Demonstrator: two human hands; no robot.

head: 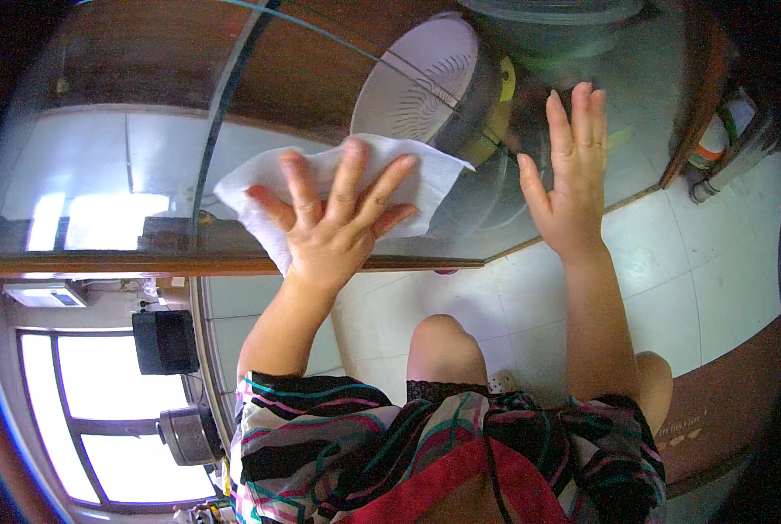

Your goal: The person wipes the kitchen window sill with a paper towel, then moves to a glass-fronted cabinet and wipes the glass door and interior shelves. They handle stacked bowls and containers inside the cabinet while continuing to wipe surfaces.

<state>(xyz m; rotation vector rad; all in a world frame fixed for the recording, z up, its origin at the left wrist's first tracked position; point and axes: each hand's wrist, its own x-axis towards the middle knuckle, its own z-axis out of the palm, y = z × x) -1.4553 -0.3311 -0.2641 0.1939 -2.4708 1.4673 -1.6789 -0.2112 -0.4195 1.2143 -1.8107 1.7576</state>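
Observation:
My left hand [331, 216] lies spread on a white paper towel [430, 190], pressing it flat against a glass panel [161, 150] with a wooden lower edge. To its right, my right hand [577, 170] is raised with its palm towards the glass, fingers up and thumb apart, holding nothing; whether it touches the glass I cannot tell. Behind the glass, above the towel, leans a pale slotted plastic colander [430, 78]. A yellowish-green curved item [495, 124] shows beside it, partly blurred by the glass.
A wooden post [705, 92] stands right of the glass, with a container with an orange band [711, 147] beyond it. Below are pale floor tiles [534, 288] and a brown mat [724, 399]. A window [122, 373] and a dark appliance [166, 342] are at the lower left.

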